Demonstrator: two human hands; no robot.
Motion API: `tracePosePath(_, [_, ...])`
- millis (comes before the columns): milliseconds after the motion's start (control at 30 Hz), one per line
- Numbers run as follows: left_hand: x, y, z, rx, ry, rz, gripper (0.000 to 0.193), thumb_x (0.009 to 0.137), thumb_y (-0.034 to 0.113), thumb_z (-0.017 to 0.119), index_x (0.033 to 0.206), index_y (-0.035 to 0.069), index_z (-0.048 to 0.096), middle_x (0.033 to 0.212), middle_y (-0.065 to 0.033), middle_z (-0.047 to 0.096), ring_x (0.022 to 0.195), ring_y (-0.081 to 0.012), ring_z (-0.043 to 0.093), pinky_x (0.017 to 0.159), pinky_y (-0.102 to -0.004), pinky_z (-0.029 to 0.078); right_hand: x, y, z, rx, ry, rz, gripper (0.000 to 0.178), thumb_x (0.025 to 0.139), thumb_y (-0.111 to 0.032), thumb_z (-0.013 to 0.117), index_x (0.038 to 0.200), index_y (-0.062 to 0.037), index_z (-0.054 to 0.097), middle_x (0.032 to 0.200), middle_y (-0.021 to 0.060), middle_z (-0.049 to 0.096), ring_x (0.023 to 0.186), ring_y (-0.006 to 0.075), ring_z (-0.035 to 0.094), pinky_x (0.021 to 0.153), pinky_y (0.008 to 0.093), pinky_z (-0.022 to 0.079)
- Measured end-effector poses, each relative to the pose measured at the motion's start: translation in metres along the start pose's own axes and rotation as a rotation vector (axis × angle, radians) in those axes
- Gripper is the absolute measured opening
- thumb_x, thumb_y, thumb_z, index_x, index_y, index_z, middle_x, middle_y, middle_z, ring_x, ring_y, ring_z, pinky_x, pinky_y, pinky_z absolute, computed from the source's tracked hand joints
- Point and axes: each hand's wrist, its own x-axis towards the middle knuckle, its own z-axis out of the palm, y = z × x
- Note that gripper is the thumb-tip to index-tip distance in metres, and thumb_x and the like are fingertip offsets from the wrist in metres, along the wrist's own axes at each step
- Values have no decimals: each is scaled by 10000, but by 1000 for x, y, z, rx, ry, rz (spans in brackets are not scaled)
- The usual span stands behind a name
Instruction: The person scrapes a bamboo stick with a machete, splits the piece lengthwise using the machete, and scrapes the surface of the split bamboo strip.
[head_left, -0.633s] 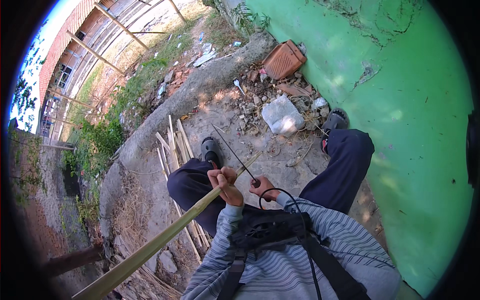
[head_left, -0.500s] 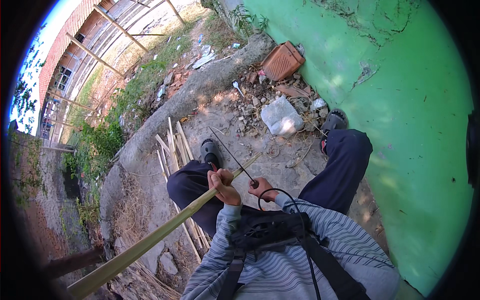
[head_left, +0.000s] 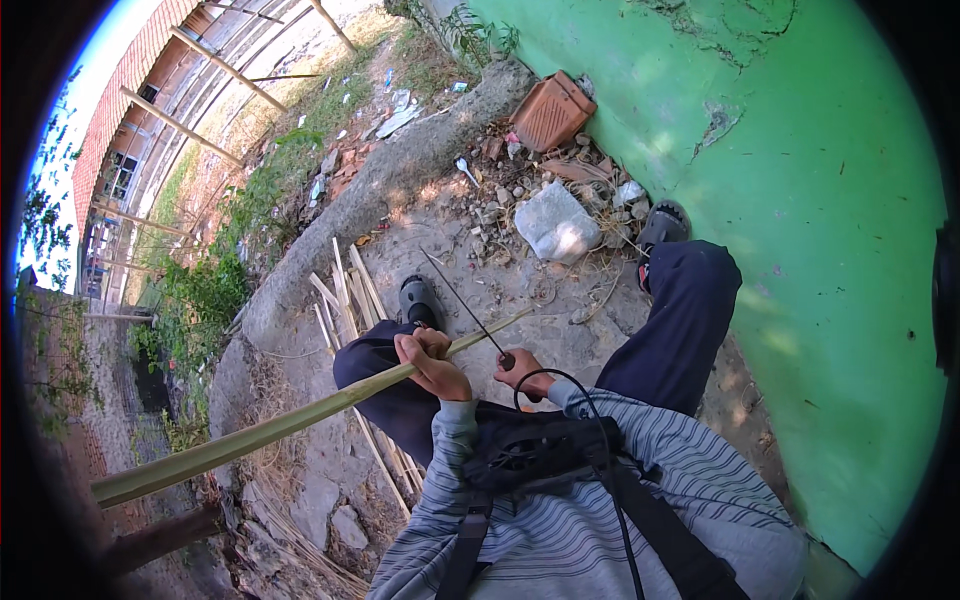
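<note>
My left hand (head_left: 434, 362) is closed around a long pale green-yellow stalk (head_left: 250, 435), perhaps a split of bamboo or a palm rib. Its thick end reaches out to the lower left and its thin tip points right, past my fist. In my right hand (head_left: 525, 374) I grip the dark handle of a thin, long-bladed knife (head_left: 462, 300). The narrow blade slants up and left, crossing close to the stalk's thin end; whether they touch, I cannot tell. More pale split strips (head_left: 352, 290) lie on the ground beside my left shoe (head_left: 420, 300).
A black cable (head_left: 590, 400) loops over my right wrist. A green wall (head_left: 800, 250) rises on the right. Ahead are a white block-like lump (head_left: 558, 222), rubble and a reddish-brown plastic container (head_left: 553, 110). A low concrete ridge (head_left: 330, 215) curves along the left, with plants beyond.
The stalk has swung flatter, its thick end moving up and left. My left hand has shifted slightly left. The knife and right hand have barely moved.
</note>
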Motion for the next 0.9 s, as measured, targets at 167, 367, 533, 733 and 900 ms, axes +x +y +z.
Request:
tracePosePath(167, [-1,-5,1,-5,-41,11,387,1093,332,397,790,125,274,621,25,268,544,-73,244,534,-243,267,5,20,-11,59,8,63,254,756,-203,747,720,-23,571,632,49,578,605,154,527,614,346,461])
tracePosePath(367, [-2,-4,-8,20,-47,32,390,1097,332,390,793,124,262,619,21,272,559,-77,250,530,-265,249,12,39,-7,-3,-3,171,267,738,-266,763,790,-15,686,706,102,680,671,212,657,669,374,515])
tracePosePath(533, [-2,2,-2,-6,-83,24,388,1101,321,383,794,120,258,619,17,274,560,-81,250,527,-265,244,13,54,-14,-89,49,230,293,729,-270,762,798,4,684,728,136,685,690,253,661,668,397,513])
tracePosePath(733, [2,-4,-17,-77,-105,17,301,1060,239,485,855,103,311,717,-6,357,654,-99,339,648,-258,347,17,61,-16,-28,8,268,293,742,-271,754,754,11,677,638,116,654,582,225,636,570,401,501])
tracePosePath(900, [-6,-5,-30,-19,-408,2,423,842,-9,691,1166,81,435,1111,-79,499,1050,-154,486,954,-309,420,13,48,-23,187,-81,318,220,788,-190,680,652,-47,582,578,13,536,502,138,524,471,339,410])
